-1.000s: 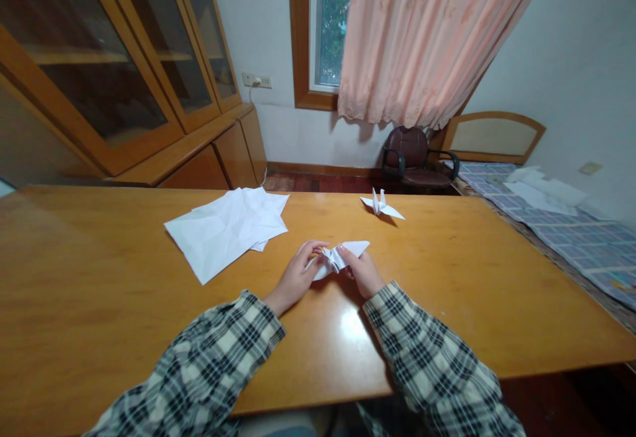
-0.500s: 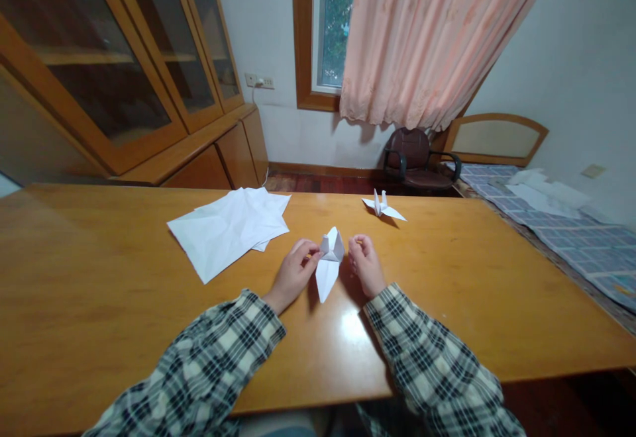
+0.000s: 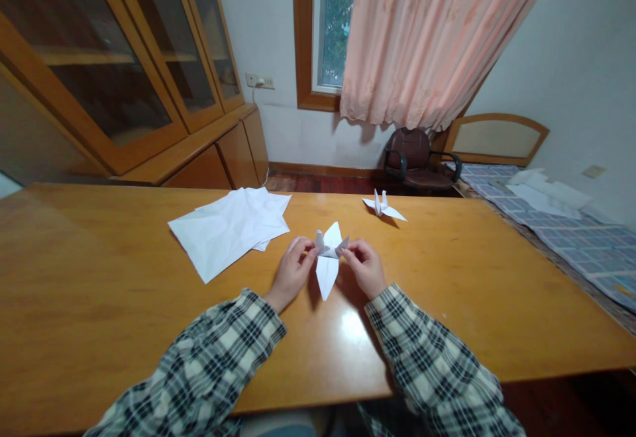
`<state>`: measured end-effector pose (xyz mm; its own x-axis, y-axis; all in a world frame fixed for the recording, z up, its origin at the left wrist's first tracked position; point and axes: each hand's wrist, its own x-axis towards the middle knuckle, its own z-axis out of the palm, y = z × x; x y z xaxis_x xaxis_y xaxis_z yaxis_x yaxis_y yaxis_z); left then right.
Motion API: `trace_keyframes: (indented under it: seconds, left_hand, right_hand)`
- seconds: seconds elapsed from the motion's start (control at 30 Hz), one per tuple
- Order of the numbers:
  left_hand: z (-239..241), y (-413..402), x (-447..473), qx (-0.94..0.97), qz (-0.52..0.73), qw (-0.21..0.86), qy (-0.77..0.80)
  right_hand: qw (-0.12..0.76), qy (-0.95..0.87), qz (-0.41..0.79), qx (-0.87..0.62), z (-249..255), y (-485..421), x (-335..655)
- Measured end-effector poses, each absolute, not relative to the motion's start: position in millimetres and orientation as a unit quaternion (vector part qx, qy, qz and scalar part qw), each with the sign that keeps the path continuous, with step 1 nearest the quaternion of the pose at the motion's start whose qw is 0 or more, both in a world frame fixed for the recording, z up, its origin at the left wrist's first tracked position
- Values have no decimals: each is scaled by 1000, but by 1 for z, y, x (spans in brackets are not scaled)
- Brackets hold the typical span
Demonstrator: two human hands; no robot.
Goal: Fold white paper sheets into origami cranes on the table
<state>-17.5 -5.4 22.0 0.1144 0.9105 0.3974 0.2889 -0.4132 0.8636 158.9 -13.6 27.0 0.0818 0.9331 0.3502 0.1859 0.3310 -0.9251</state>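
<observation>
A white paper crane (image 3: 328,277) is held between my hands above the wooden table, its two wings spread toward and away from me. My left hand (image 3: 294,266) pinches the crane's left end, below the small bent head. On the opposite side, my right hand (image 3: 366,266) has its thumb and fingers closed on the pointed right end. Farther back on the right, a second paper crane (image 3: 381,206) stands on the table with its wings out.
Several creased white paper sheets (image 3: 223,235) overlap on the wooden table (image 3: 99,278), left of my hands. Beyond the table's far edge are a brown office chair (image 3: 415,155) and a bed (image 3: 556,218) on the right. A glass-door cabinet (image 3: 183,119) stands at the left.
My right hand has moved in and taken hold of the crane's right end. The crane's far wing and right point now stand apart. My left hand has stayed on its end.
</observation>
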Motion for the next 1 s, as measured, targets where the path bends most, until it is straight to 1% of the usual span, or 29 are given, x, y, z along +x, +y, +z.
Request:
trace_keyframes:
  seconds: [0.17,0.3,0.47,0.67,0.87,1.0]
  left_hand:
    - [17,-5,-15,628,518,383,435]
    - [15,-5,-13,597,523,446,413]
    - [12,-4,-11,576,520,475,415]
    - [11,-3,-10,588,497,488,410]
    - [11,-5,-9,580,475,549,369]
    - [12,-6,-6,579,460,568,361]
  right_hand:
    - [563,-587,341,-471,25,-14,159]
    - [565,-550,395,-472,27,-15,157]
    - [576,-521,445,-445,28,-14,154]
    - [549,-565,391,-477,23,-12,156]
    - [533,-592,357,-487,20,-12,157]
    - [529,-602,347,-488,22,-13,157]
